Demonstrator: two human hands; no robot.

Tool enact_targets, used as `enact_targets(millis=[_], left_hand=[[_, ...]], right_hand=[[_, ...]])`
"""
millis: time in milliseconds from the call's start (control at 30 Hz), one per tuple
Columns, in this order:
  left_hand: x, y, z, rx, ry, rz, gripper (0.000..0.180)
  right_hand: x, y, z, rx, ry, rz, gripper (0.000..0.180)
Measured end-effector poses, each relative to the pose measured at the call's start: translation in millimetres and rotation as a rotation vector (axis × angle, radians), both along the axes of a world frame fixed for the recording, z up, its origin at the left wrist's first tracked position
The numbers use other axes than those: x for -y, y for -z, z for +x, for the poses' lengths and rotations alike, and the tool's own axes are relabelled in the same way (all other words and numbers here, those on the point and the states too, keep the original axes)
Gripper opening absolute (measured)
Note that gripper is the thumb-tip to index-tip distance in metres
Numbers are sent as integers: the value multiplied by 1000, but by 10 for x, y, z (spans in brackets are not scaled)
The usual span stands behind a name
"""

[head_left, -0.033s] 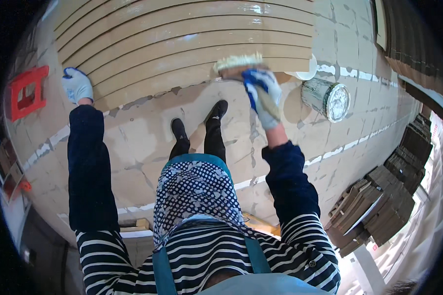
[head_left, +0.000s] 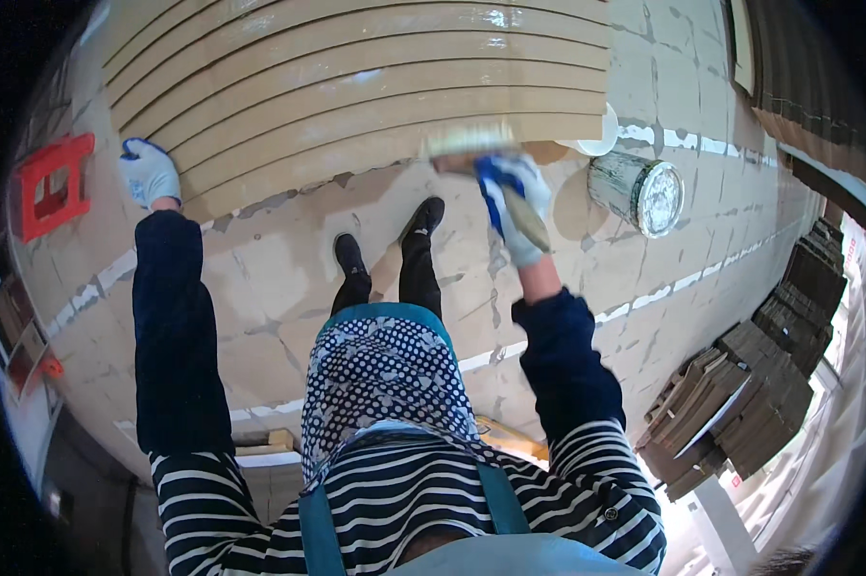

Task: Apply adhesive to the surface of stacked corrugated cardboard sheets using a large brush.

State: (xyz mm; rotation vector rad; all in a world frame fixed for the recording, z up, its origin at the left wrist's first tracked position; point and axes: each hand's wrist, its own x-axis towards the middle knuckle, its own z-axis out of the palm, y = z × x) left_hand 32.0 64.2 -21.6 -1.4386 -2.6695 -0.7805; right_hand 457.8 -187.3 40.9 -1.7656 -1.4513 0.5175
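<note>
Right hand (head_left: 512, 206), gloved, fingers clenched round wooden handle of wide brush (head_left: 471, 144); bristles blurred, touching edge of nearest wooden board (head_left: 375, 144). Left hand (head_left: 149, 173), gloved, fingers spread flat on left end of same board stack, grasping nothing. Metal can (head_left: 637, 192) on floor just right of brush. Red stool (head_left: 49, 182) left of left hand.

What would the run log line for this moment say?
right hand: holds brush on boards | left hand: on board edge | tin can: right of brush
</note>
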Motion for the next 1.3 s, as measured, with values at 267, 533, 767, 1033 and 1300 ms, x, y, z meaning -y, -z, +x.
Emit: enact_targets(millis=[267, 533, 767, 1033, 1300], left_hand=[[-3, -25, -105, -20, 7, 41, 49], [-49, -44, -249, 24, -7, -16, 48], [-43, -36, -231, -14, -13, 69, 44], [-27, -110, -235, -22, 35, 61, 40], [6, -170, -203, -25, -1, 55, 40]], right_hand=[[-419, -167, 137, -90, 48, 123, 11], [-288, -78, -20, -251, 128, 35, 9], [-1555, -541, 64, -419, 55, 161, 13], [-1704, -176, -602, 182, 7, 324, 9], [-1465, -312, -1046, -225, -1, -91, 13]])
